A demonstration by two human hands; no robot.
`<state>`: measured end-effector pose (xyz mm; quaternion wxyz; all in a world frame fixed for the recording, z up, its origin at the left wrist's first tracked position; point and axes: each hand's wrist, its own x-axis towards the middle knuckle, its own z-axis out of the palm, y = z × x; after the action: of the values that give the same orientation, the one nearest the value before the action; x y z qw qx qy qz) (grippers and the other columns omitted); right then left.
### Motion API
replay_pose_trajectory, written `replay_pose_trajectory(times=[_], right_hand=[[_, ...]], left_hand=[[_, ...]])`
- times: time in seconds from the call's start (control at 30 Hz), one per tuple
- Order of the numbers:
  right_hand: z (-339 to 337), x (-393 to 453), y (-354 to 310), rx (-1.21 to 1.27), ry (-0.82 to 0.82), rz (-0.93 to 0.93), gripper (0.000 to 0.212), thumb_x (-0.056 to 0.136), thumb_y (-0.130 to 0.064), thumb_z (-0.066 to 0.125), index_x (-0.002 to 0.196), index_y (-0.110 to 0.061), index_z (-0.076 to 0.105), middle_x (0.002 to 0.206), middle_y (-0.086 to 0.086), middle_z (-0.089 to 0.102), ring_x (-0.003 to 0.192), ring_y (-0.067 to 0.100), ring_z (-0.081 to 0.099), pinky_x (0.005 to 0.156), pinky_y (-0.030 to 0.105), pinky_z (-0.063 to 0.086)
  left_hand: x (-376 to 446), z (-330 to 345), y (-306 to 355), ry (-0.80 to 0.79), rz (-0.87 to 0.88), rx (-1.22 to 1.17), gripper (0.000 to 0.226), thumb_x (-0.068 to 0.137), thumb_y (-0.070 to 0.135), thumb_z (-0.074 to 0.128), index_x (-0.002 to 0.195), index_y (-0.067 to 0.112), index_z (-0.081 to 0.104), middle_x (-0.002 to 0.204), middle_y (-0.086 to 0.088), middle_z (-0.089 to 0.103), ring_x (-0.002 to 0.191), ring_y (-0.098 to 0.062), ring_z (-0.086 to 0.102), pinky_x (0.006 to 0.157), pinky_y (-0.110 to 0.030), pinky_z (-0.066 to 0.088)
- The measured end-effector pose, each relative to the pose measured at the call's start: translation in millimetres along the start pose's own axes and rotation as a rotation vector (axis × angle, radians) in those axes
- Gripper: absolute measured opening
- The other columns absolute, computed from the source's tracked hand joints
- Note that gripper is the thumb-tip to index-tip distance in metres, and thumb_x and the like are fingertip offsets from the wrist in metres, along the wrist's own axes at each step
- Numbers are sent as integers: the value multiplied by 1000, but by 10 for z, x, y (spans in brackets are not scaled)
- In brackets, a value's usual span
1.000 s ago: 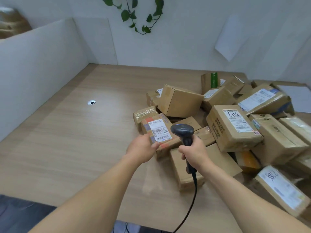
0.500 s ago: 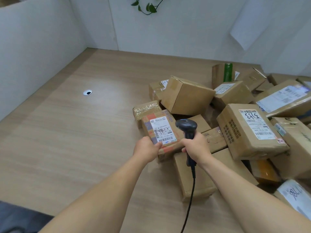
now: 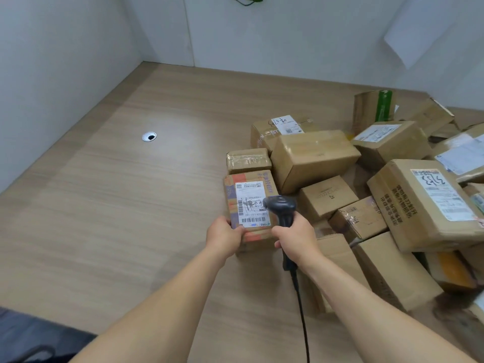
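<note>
A small cardboard parcel (image 3: 243,184) with orange and blue print and a white barcode label faces up at the left edge of a parcel pile. My left hand (image 3: 225,238) grips its near left corner, thumb on the label's lower edge. My right hand (image 3: 296,238) grips the handle of a black corded barcode scanner (image 3: 281,208). The scanner's head hangs just over the label's right side, pointing left at it. Its cable (image 3: 301,310) runs down toward me.
Several brown cardboard parcels fill the right of the wooden table (image 3: 131,218), among them a large box (image 3: 314,158) and a labelled box (image 3: 424,203). A metal cable grommet (image 3: 149,136) sits at far left. White partition walls (image 3: 52,74) close the left and back.
The parcel has turned so its label faces me squarely, and it has drawn slightly nearer. The scanner head has come closer over the label. The camera tilted down and left.
</note>
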<state>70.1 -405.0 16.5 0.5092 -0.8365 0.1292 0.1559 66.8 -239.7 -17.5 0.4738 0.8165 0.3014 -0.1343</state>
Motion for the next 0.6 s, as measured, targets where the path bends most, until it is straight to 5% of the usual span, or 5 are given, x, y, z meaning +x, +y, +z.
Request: replay_pose_trajectory(times=[0.13,0.23,0.33,0.43,0.6], right_hand=[[195,-102,-53,-2,6,10,25,84,-10,67,102,-26,61,92,-3,69,74,25,73,69,38,61],[323,-190,-48,-33,-4,7,22,81,-14,67,91,-31,58,91,-2,70,79,25,73,79,47,62],[434,-269,-22,-33,-26,9,21,81,-14,68,93,-29,59,91,0,70,79,23,72,80,49,62],[518,-345,-6,-36,-35,5,21,83,-11,67,92,-28,58,90,2,70,73,22,72,74,43,63],[597,-509,32,-24,-42,3,18,88,-10,66,96,-25,58,91,1,69,69,17,70,53,19,48]], left_hand=[[-17,-202,-254,-33,-108,-210,28,77,20,78,94,10,58,96,-9,73,82,-25,67,75,-41,58],[-72,-338,-417,-92,-166,-341,38,82,20,74,113,10,54,106,-10,72,94,-31,71,70,-37,52],[-155,-433,-562,-160,-207,-434,47,88,21,71,129,20,48,107,-6,74,85,-25,70,68,-32,50],[-233,-481,-694,-204,-204,-499,51,89,19,71,134,30,50,110,0,75,89,-22,72,70,-33,48],[-369,-534,-816,-218,-174,-612,58,90,3,67,140,20,43,116,-4,73,91,-21,73,45,-22,51]])
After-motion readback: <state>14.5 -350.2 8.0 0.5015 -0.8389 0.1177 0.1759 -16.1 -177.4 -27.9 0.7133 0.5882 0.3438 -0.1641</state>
